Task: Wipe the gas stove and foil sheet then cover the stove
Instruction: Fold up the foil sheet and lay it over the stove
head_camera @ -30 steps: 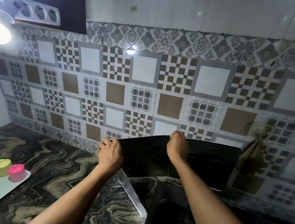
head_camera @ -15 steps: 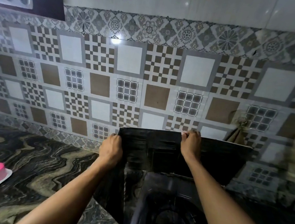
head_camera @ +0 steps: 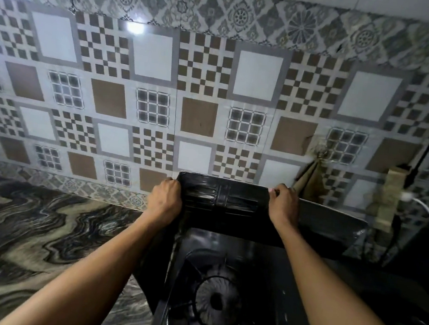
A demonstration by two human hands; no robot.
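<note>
Both hands, left (head_camera: 165,201) and right (head_camera: 282,206), now grip the dark glossy foil sheet (head_camera: 230,204), shifted rightward above the black gas stove (head_camera: 219,296), seemingly ready for covering.

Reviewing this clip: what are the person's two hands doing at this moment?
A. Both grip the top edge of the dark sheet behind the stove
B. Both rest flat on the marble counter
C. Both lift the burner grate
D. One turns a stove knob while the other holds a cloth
A: the left hand and right hand each clutch the upper edge of the dark sheet, held up behind the burner.
</note>
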